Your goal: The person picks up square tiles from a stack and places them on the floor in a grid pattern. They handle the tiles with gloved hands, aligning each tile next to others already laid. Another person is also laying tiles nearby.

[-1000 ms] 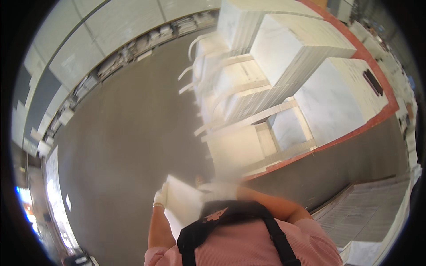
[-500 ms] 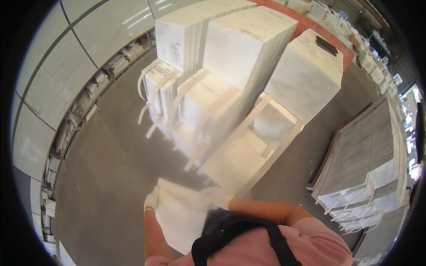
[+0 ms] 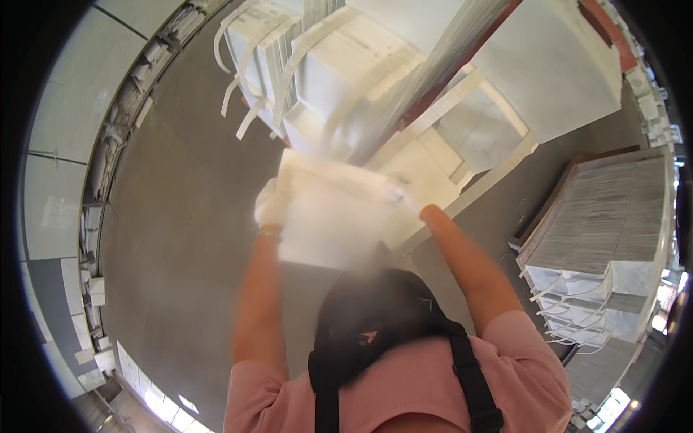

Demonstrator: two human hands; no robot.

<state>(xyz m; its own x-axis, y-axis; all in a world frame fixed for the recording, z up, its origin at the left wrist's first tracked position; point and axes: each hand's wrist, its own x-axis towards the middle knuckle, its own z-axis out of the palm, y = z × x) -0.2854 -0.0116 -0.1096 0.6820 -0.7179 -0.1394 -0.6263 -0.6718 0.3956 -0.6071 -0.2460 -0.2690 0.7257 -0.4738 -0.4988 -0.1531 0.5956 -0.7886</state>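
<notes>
A flat white slab (image 3: 328, 224), roughly rectangular and blurred, is held up in front of me. My left hand (image 3: 268, 204) wears a white glove and is closed on the slab's left edge. On the opposite edge is my right hand (image 3: 406, 196), also gloved in white and smeared by motion, gripping the slab near its far right corner. Just beyond the slab stand stacks of white slabs (image 3: 354, 54) with pale strips of foam hanging over them. A wooden-edged frame (image 3: 433, 133) with a marbled slab inside lies beyond my right hand.
At the right sits a pallet of stacked grey-white tiles (image 3: 592, 216) with loose white straps. Along the left runs a low rack (image 3: 123, 119) of stone pieces beneath large pale panels (image 3: 61, 195). A large white block (image 3: 556, 65) stands at the far right. Grey floor (image 3: 166, 238) lies between.
Both hands have carried the white slab forward, away from my body and closer to the stacks. My arms are now stretched out, and the view has tilted further down.
</notes>
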